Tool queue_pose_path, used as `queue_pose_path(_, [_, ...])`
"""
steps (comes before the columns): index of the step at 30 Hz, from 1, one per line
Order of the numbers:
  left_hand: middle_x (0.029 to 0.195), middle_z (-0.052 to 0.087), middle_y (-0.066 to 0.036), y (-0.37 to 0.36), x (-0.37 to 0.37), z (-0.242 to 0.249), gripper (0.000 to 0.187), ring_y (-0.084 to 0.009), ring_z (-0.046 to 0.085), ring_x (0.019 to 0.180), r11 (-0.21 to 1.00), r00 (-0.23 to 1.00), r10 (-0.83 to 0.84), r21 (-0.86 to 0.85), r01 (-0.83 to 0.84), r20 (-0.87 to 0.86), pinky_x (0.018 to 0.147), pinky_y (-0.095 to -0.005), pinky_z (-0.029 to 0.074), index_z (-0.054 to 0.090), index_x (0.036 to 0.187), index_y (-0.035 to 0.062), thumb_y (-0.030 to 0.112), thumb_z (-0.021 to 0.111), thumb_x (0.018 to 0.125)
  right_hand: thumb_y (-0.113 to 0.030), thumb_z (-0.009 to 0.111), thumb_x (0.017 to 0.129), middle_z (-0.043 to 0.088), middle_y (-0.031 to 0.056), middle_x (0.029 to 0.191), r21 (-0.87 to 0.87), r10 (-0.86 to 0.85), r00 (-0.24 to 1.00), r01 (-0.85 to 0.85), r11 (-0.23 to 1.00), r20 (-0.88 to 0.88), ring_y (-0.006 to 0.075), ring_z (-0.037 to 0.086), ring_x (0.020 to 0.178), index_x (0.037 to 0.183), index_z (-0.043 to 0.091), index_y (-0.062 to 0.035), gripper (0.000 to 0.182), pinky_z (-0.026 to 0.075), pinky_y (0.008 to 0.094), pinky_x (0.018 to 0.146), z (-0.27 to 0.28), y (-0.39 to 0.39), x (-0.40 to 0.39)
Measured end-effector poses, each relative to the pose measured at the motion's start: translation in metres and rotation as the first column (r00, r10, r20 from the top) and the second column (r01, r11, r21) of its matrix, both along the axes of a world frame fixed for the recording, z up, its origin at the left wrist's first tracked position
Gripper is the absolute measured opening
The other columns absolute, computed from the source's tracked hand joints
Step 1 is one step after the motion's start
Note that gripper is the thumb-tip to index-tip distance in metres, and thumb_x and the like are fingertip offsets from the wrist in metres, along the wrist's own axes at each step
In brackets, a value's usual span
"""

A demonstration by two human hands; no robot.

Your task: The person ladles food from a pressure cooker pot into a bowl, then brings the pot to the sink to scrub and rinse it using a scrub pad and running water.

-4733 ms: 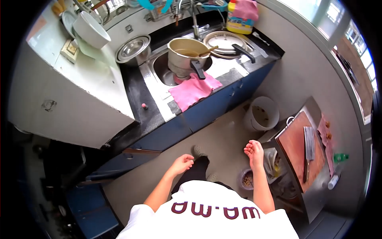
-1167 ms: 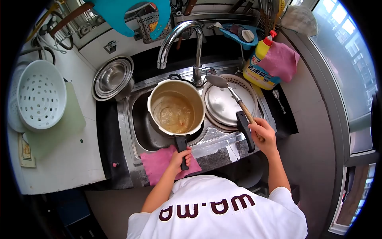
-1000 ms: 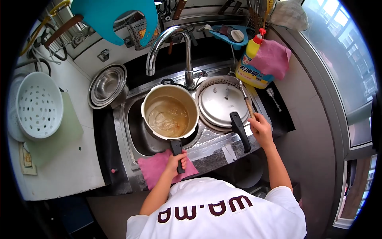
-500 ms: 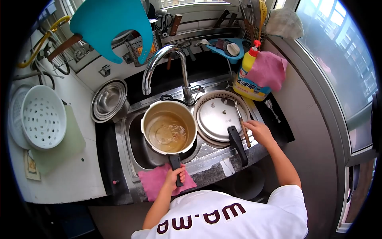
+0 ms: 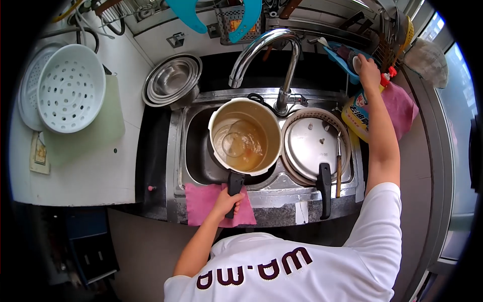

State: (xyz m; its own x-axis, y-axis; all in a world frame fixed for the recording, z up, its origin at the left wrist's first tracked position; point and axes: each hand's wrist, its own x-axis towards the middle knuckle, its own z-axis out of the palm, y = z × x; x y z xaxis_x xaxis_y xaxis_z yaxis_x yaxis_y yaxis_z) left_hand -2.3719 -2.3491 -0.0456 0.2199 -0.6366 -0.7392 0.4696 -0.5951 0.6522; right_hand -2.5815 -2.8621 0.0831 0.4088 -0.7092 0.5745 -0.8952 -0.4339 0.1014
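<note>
My left hand (image 5: 227,202) is wrapped round the black handle of a pressure cooker pot (image 5: 216,148), which sits over the left sink basin. Cloudy, yellowish water lies in the pot. At the back right, my right hand (image 5: 369,74) reaches into a blue corner rack (image 5: 339,56), its fingers closed on a pale, rounded sponge (image 5: 356,64); part of the sponge is hidden by the hand. The pot's metal lid (image 5: 308,146) rests in a perforated steamer over the right basin. A wooden-handled tool (image 5: 338,173) lies along the lid's right side.
A curved chrome faucet (image 5: 266,39) arches behind the pot. Nested metal bowls (image 5: 173,75) stand on the left, near a white colander (image 5: 70,113). A yellow cleaner bottle (image 5: 356,118) draped with a pink cloth (image 5: 400,108) is under my right forearm. Another pink cloth (image 5: 198,204) covers the front edge.
My right hand has moved from beside the wooden-handled tool up to the blue rack and closed on the sponge. My left hand still holds the pot handle. The view has shifted.
</note>
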Motion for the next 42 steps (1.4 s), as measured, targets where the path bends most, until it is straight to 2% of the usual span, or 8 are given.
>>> queue_pose_path(5, [0.051,0.046,0.0,0.0,-0.007,-0.013,0.026,-0.0108,0.046,0.038,0.999,0.984,-0.04,0.022,0.037,0.172,0.034,-0.0268,0.04,0.044,0.079,0.005,0.021,0.064,0.079,-0.016,0.053,0.083,0.055,0.0136,0.094,-0.29,0.284,0.929,-0.211,0.934,0.238,0.0285,0.056,0.082,0.106,0.061,-0.012,0.024,0.047,0.0356,0.071,0.036,0.065,0.013])
queue_pose_path(14, [0.052,0.047,-0.001,0.001,-0.009,-0.021,0.027,-0.0108,0.045,0.037,1.0,0.985,0.014,-0.024,-0.01,0.174,0.034,-0.0265,0.038,0.044,0.083,0.0037,0.021,0.065,0.079,-0.014,0.06,0.074,0.05,0.0074,0.081,0.436,0.707,0.603,-0.785,0.441,0.371,0.025,0.055,0.078,0.092,0.061,-0.0134,0.017,0.046,0.035,0.064,-0.151,0.253,0.158])
queue_pose_path(24, [0.053,0.05,-0.003,-0.001,-0.009,-0.021,0.027,-0.0124,0.048,0.037,0.999,0.981,0.031,0.005,-0.033,0.189,0.034,-0.0284,0.04,0.049,0.086,0.0011,0.021,0.064,0.077,-0.029,0.053,0.077,0.055,0.008,0.096,0.724,0.772,0.58,-0.411,0.554,-0.261,0.0266,0.053,0.091,0.092,0.064,-0.0197,0.021,0.041,0.0391,0.078,-0.235,0.283,0.176])
queue_pose_path(27, [0.052,0.05,-0.003,-0.001,-0.01,-0.025,0.026,-0.0127,0.048,0.036,0.999,0.979,0.038,0.008,-0.041,0.2,0.034,-0.0284,0.04,0.049,0.085,0.0013,0.021,0.065,0.077,-0.035,0.05,0.081,0.058,0.0163,0.105,0.984,0.699,0.701,-0.174,-0.028,0.143,0.0332,0.054,0.098,0.096,0.063,-0.0156,0.028,0.042,0.0384,0.084,-0.22,0.304,0.195])
queue_pose_path(30, [0.051,0.049,-0.002,-0.003,-0.009,-0.021,0.025,-0.0117,0.046,0.036,0.999,0.98,0.031,0.025,-0.037,0.197,0.033,-0.0276,0.038,0.047,0.083,0.0015,0.018,0.065,0.077,-0.037,0.049,0.08,0.06,0.018,0.103,0.893,0.205,0.884,-0.364,-0.265,0.421,0.0305,0.057,0.096,0.099,0.062,-0.0106,0.035,0.043,0.0354,0.085,-0.186,0.329,0.215])
queue_pose_path(33, [0.05,0.047,-0.002,-0.005,-0.009,-0.019,0.024,-0.0106,0.045,0.037,0.999,0.984,0.034,0.03,-0.04,0.174,0.033,-0.0268,0.037,0.045,0.083,0.0017,0.015,0.065,0.078,-0.035,0.051,0.078,0.058,0.0158,0.108,0.895,0.438,0.785,-0.331,-0.299,0.437,0.0304,0.055,0.101,0.099,0.063,-0.0127,0.033,0.043,0.0377,0.084,-0.19,0.318,0.198])
queue_pose_path(38, [0.052,0.049,-0.003,0.0,-0.012,-0.025,0.025,-0.0126,0.047,0.035,0.998,0.98,0.059,0.002,-0.06,0.19,0.032,-0.028,0.038,0.05,0.085,0.001,0.018,0.065,0.076,-0.037,0.058,0.073,0.054,0.0097,0.115,0.832,0.851,0.442,-0.327,0.448,-0.284,0.0304,0.048,0.11,0.098,0.065,-0.0199,0.031,0.038,0.0466,0.086,-0.193,0.276,0.165])
queue_pose_path(42, [0.052,0.049,-0.003,-0.002,-0.01,-0.023,0.024,-0.0123,0.046,0.035,0.998,0.98,0.055,0.012,-0.059,0.192,0.033,-0.0276,0.038,0.049,0.084,0.0008,0.017,0.064,0.076,-0.04,0.053,0.08,0.062,0.017,0.094,0.947,0.619,0.719,-0.28,-0.157,0.315,0.0288,0.059,0.087,0.096,0.062,-0.0072,0.038,0.044,0.034,0.08,-0.201,0.31,0.188])
